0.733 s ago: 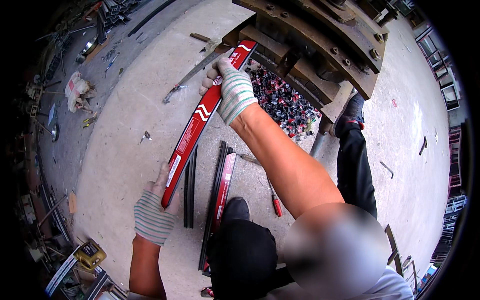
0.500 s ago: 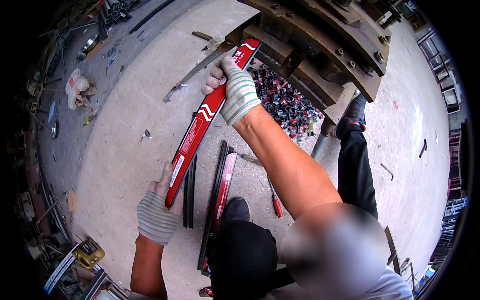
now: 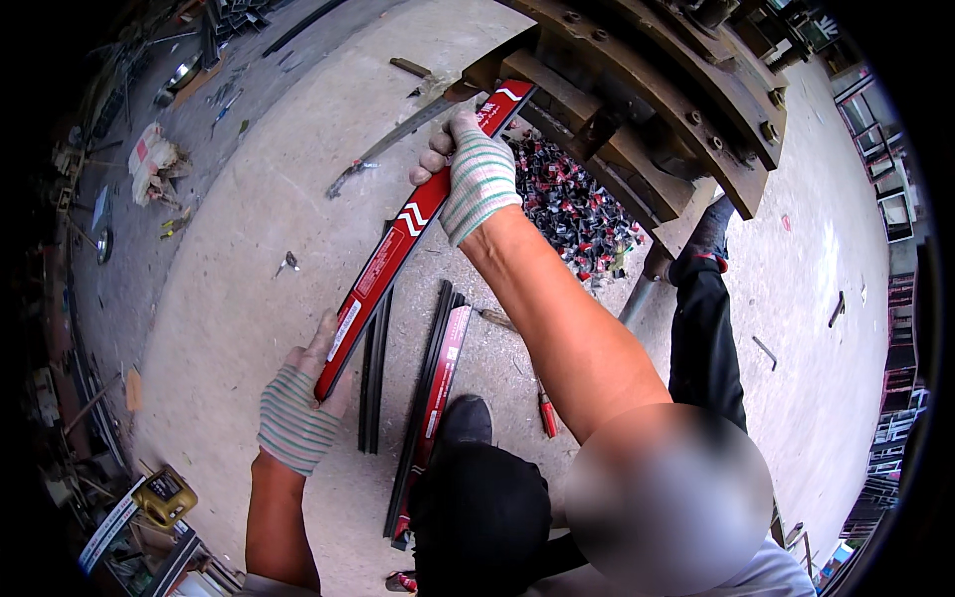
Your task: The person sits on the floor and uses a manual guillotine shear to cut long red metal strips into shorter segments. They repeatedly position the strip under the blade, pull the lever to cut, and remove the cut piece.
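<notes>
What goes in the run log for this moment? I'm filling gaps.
left hand: grips red strip low end | right hand: grips top | strip tip at rusty machine

A long strip (image 3: pixel 403 239) is held slanting from 7 to 1 o'clock above the floor (image 3: pixel 249 259). More strips (image 3: pixel 433 398) are laid below it at 6 o'clock. A machine (image 3: pixel 657 109) is set at 1 o'clock.

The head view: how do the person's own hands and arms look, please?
The left hand and the right hand each wear a knitted work glove, pale with thin green and pinkish stripes and a ribbed cuff. Both forearms are bare, without sleeves.
</notes>
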{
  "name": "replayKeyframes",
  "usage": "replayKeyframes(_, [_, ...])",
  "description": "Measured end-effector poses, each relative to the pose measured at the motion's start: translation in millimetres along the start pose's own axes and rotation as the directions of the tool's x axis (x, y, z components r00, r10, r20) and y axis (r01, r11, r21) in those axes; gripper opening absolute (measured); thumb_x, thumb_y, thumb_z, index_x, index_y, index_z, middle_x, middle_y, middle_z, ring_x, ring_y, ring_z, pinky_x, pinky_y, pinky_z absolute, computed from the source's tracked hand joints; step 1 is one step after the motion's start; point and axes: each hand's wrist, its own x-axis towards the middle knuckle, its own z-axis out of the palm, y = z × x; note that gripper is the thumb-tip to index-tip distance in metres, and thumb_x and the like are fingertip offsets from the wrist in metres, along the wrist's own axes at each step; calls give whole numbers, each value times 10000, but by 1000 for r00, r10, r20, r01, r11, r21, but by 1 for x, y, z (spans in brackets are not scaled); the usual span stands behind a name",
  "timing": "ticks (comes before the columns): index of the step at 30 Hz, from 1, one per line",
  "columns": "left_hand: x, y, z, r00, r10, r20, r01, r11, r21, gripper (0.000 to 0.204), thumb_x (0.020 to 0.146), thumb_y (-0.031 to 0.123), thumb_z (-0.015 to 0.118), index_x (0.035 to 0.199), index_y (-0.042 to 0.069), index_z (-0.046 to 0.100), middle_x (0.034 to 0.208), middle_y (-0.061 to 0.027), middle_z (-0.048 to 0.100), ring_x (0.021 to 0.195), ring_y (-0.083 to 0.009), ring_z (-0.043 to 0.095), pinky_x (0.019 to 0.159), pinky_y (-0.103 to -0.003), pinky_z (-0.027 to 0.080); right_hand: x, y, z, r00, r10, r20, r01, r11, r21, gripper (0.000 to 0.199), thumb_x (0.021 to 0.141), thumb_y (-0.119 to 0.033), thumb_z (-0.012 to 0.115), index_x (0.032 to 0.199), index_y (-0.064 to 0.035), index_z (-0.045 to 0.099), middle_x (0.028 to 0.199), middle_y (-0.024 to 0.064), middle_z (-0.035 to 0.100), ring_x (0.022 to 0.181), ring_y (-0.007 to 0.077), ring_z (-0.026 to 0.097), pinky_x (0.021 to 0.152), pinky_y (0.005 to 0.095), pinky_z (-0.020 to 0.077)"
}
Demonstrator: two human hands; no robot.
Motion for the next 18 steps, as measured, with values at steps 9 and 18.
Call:
replayKeyframes(9, [19, -11, -13, 992, -80, 99, 90, 990, -104, 652, 974, 44, 639, 1598, 80, 454, 1465, -221, 607, 1297, -331, 633, 1116, -386, 491, 9, 10, 13, 984, -86, -155, 78, 995, -61, 265, 1074, -326, 552, 901, -131, 507, 698, 19, 482, 510, 180, 441, 473, 380, 453])
replayKeyframes(18, [28, -32, 0, 1000, -15, -3, 15, 1000, -1, 767, 956, 125, 715, 1636, 308, 412, 1030, -187, 667, 923, -319, 712, 857, -411, 582, 14, 15, 7, 990, -116, -82, 112, 992, -55, 249, 1079, -304, 553, 929, -112, 502, 707, 34, 497, 546, 192, 502, 514, 386, 508])
